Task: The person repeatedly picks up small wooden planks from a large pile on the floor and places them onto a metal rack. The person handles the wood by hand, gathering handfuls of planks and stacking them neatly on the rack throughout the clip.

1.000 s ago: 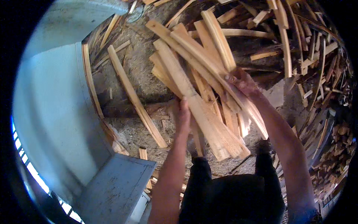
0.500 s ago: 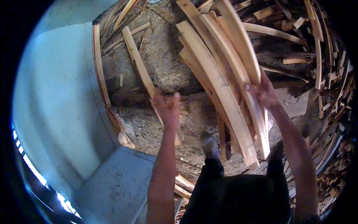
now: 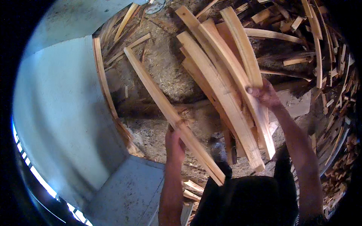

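Note:
A long wooden strip (image 3: pixel 156 96) slants across the middle, and my left hand (image 3: pixel 175 145) is closed on it from underneath. Its lower end reaches over my left leg. To the right, several long pale boards (image 3: pixel 222 94) lie bunched side by side. My right hand (image 3: pixel 267 95) grips the bunch at its right edge, thumb over one wooden board (image 3: pixel 238 71); the fingers behind it are partly hidden. Above that hand, a shorter-looking board (image 3: pixel 245 49) reaches toward the far side.
A pale blue panel (image 3: pixel 64 105) stands on the left, with a flat grey-blue surface (image 3: pixel 126 188) below it. Scrap wood (image 3: pixel 339 109) is heaped along the right. Loose strips (image 3: pixel 126 22) lie at the far left, on debris-covered ground (image 3: pixel 169 71).
My left hand has closed on the left wooden strip and raised it; its lower end has swung toward me. My right hand keeps its grip and has barely moved.

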